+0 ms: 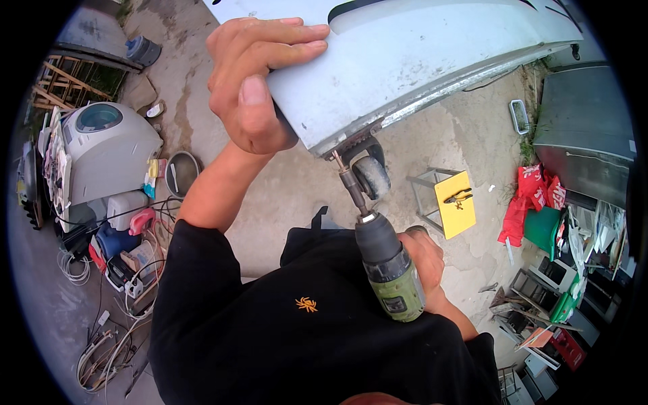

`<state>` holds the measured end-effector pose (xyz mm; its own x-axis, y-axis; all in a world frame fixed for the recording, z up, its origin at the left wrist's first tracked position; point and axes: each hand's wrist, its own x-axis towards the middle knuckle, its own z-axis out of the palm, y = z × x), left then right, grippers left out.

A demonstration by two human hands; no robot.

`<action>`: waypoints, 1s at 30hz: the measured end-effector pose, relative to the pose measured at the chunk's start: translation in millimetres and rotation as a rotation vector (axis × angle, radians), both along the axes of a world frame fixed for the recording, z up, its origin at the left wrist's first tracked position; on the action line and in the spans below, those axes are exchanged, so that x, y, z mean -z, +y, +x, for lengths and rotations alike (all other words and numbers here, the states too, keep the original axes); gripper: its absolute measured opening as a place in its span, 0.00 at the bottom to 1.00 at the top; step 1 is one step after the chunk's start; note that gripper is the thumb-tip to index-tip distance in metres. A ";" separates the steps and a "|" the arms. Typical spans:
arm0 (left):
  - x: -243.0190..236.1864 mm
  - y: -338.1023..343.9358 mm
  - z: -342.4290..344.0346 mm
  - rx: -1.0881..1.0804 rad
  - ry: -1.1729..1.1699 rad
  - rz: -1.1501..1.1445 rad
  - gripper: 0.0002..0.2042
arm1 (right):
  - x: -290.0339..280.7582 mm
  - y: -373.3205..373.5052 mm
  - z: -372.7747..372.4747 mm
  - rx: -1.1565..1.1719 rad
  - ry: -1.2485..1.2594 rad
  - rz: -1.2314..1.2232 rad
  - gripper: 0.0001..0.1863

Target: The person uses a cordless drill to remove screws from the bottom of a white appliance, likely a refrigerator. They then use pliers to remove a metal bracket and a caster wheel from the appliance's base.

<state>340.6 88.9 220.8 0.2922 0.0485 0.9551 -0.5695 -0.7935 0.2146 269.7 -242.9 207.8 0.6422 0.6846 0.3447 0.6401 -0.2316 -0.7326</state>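
Observation:
A large white metal cabinet [405,67] with scuffed sides fills the top of the view, its lower edge facing me. My left hand [250,88] grips its near left corner, fingers on the side face and thumb along the edge. Under that corner sits a caster wheel [371,177] on a rusty bracket. My right hand [424,260] is wrapped round the handle of a green and black cordless drill [388,263], mostly hidden behind the tool. The drill's bit points up at the bracket beside the caster; whether it touches a screw is too small to tell.
A stool [455,209] with a yellow top bears black pliers [459,196]. On the left lie a white washing machine [111,152], a metal pot [182,173], jugs and tangled cables [108,358]. Red bags [533,196], scrap and a grey metal cabinet [587,128] line the right.

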 end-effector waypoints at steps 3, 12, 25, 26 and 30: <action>-0.6 -0.1 0.3 -0.010 -0.002 -0.004 0.26 | -2.2 0.2 0.9 0.003 -0.015 -0.010 0.22; 2.6 -3.5 0.4 0.011 -0.019 -0.031 0.27 | 1.5 1.3 -1.7 0.001 -0.050 0.014 0.24; 3.9 -3.2 1.4 0.004 -0.033 -0.034 0.26 | 5.9 1.0 -4.8 0.017 0.007 0.028 0.24; 4.7 -2.9 2.7 0.012 -0.043 -0.039 0.27 | 4.7 0.6 -3.4 0.004 0.004 0.018 0.24; 4.8 -3.0 3.4 0.012 -0.056 -0.059 0.27 | 2.0 1.8 1.4 -0.013 -0.022 0.006 0.23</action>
<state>343.9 85.9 216.0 0.2392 0.1025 0.9656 -0.5913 -0.7734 0.2286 271.1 -241.1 205.8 0.6253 0.6909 0.3629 0.6592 -0.2187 -0.7195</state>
